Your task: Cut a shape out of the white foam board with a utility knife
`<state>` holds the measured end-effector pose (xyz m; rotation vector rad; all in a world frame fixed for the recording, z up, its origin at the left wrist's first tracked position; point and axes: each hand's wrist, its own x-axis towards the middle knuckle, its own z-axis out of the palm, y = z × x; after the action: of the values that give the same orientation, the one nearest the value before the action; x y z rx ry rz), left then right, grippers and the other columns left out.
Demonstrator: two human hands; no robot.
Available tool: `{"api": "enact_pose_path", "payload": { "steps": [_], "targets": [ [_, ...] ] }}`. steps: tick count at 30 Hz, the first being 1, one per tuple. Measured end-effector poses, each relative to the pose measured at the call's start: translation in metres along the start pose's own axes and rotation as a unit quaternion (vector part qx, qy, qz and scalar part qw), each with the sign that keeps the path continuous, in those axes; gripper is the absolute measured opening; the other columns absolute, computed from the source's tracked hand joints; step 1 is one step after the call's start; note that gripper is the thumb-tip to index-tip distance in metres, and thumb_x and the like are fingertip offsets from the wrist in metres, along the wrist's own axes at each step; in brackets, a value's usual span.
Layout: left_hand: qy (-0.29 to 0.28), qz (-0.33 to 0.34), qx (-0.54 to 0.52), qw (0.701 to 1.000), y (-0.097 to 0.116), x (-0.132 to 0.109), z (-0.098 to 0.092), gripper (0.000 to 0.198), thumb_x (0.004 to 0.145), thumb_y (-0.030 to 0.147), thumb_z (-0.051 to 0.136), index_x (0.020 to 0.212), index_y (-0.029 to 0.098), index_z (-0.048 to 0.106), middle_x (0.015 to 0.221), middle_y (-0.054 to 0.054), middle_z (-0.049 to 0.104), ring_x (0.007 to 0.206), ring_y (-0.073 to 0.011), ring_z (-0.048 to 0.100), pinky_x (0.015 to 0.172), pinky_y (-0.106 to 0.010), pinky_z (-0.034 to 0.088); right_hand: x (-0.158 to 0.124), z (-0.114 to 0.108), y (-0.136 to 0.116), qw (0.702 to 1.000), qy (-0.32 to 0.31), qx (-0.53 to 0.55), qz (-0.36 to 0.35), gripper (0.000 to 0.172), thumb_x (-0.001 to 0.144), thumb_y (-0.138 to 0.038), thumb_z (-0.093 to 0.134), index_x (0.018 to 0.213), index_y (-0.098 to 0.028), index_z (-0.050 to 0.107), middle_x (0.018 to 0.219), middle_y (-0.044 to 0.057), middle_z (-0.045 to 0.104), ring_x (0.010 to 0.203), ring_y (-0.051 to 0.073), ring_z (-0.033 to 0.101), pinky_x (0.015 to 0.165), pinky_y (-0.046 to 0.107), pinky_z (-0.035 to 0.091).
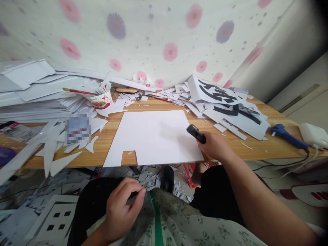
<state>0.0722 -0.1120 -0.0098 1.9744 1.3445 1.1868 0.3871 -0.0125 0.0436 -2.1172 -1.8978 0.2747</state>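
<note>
A large white board point(151, 136) lies flat on the wooden table, with a rectangular notch cut into its front edge. My right hand point(211, 145) grips a black utility knife point(196, 133) over the board's right side; no blade is visible. Low above my lap, in front of the table edge, is my left hand point(125, 205). Its fingers are curled and the thumb meets the index finger in a pinch; whether anything small is between them cannot be made out. The patterned apron point(179, 222) on my lap is close beside it.
Stacked white boards point(38, 89) and offcuts crowd the left. Behind stands a paper cup point(101, 100) of strips, near scissors point(142, 97). At right lie sheets with black characters point(217, 95), a blue glue gun point(288, 135) and a white charger point(314, 135). Scraps litter the floor.
</note>
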Motion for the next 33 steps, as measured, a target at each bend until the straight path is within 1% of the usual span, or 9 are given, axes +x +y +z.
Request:
{"api": "enact_pose_path", "payload": {
  "steps": [2, 4, 7, 9, 12, 17, 24, 28, 33],
  "targets": [
    [-0.072, -0.210, -0.163, 0.961, 0.004, 0.000, 0.014, 0.025, 0.081, 0.036, 0.062, 0.062, 0.020, 0.060, 0.059, -0.001, 0.060, 0.056, -0.0153, 0.058, 0.054, -0.026, 0.048, -0.003, -0.004, -0.005, 0.985, 0.107, 0.135, -0.013, 0.009, 0.069, -0.024, 0.060, 0.076, -0.020, 0.063, 0.067, 0.003, 0.064, 0.065, 0.020, 0.058, 0.060, 0.029, 0.039],
    [-0.097, -0.366, -0.325, 0.867, 0.008, 0.007, 0.030, 0.030, 0.078, 0.048, 0.063, 0.072, 0.018, 0.063, 0.064, -0.003, 0.065, 0.056, -0.0161, 0.060, 0.054, -0.027, 0.050, -0.004, -0.010, -0.010, 0.930, 0.205, 0.305, -0.030, 0.011, 0.069, -0.029, 0.062, 0.074, -0.020, 0.062, 0.069, 0.002, 0.063, 0.066, 0.019, 0.057, 0.062, 0.030, 0.042],
    [-0.035, -0.454, -0.423, 0.783, 0.010, 0.024, 0.043, 0.038, 0.076, 0.051, 0.066, 0.083, 0.014, 0.066, 0.069, -0.006, 0.069, 0.059, -0.0163, 0.063, 0.056, -0.027, 0.051, -0.002, -0.016, -0.012, 0.824, 0.297, 0.480, -0.036, 0.016, 0.070, -0.035, 0.062, 0.069, -0.020, 0.063, 0.065, 0.001, 0.059, 0.064, 0.016, 0.054, 0.059, 0.028, 0.043],
    [0.006, -0.484, -0.424, 0.765, 0.010, 0.035, 0.044, 0.037, 0.080, 0.049, 0.063, 0.079, 0.012, 0.067, 0.065, -0.007, 0.069, 0.055, -0.0155, 0.063, 0.053, -0.025, 0.050, 0.001, -0.015, -0.012, 0.781, 0.279, 0.559, -0.007, 0.023, 0.072, -0.040, 0.060, 0.063, -0.018, 0.062, 0.055, 0.000, 0.051, 0.055, 0.014, 0.049, 0.051, 0.026, 0.039],
    [0.024, -0.497, -0.424, 0.756, 0.011, 0.044, 0.042, 0.036, 0.082, 0.045, 0.061, 0.073, 0.010, 0.068, 0.061, -0.007, 0.068, 0.051, -0.0145, 0.062, 0.051, -0.024, 0.050, 0.005, -0.005, -0.014, 0.731, 0.166, 0.660, 0.046, 0.028, 0.072, -0.042, 0.058, 0.059, -0.018, 0.060, 0.048, -0.004, 0.041, 0.043, 0.010, 0.040, 0.041, 0.024, 0.032],
    [0.028, -0.440, -0.433, 0.786, 0.011, 0.037, 0.045, 0.039, 0.071, 0.049, 0.072, 0.070, 0.010, 0.071, 0.063, -0.008, 0.070, 0.055, -0.0148, 0.063, 0.054, -0.024, 0.051, 0.012, 0.018, -0.030, 0.647, 0.102, 0.748, 0.110, 0.035, 0.073, -0.051, 0.059, 0.060, -0.018, 0.056, 0.051, -0.003, 0.047, 0.041, 0.009, 0.042, 0.039, 0.022, 0.036],
    [0.031, -0.418, -0.431, 0.799, 0.008, 0.014, 0.049, 0.045, 0.062, 0.053, 0.078, 0.071, 0.009, 0.072, 0.065, -0.009, 0.072, 0.054, -0.0158, 0.063, 0.053, -0.026, 0.052, 0.012, 0.040, -0.041, 0.623, 0.098, 0.765, 0.130, 0.038, 0.068, -0.052, 0.070, 0.062, -0.016, 0.058, 0.057, -0.003, 0.053, 0.046, 0.011, 0.051, 0.042, 0.024, 0.045],
    [-0.006, -0.430, -0.479, 0.765, 0.014, 0.020, 0.059, 0.047, 0.060, 0.052, 0.080, 0.077, 0.008, 0.072, 0.081, -0.013, 0.074, 0.064, -0.0193, 0.068, 0.059, -0.028, 0.054, 0.011, 0.046, -0.041, 0.630, 0.111, 0.760, 0.115, 0.036, 0.068, -0.048, 0.072, 0.062, -0.015, 0.060, 0.060, -0.002, 0.055, 0.046, 0.011, 0.053, 0.040, 0.023, 0.046],
    [-0.012, -0.450, -0.528, 0.720, 0.020, 0.030, 0.075, 0.044, 0.059, 0.044, 0.083, 0.082, 0.009, 0.072, 0.080, -0.012, 0.075, 0.074, -0.0223, 0.070, 0.068, -0.029, 0.056, 0.012, 0.051, -0.040, 0.635, 0.137, 0.751, 0.119, 0.035, 0.068, -0.048, 0.072, 0.064, -0.016, 0.059, 0.061, -0.001, 0.057, 0.045, 0.011, 0.055, 0.039, 0.024, 0.046]
  ]
}}
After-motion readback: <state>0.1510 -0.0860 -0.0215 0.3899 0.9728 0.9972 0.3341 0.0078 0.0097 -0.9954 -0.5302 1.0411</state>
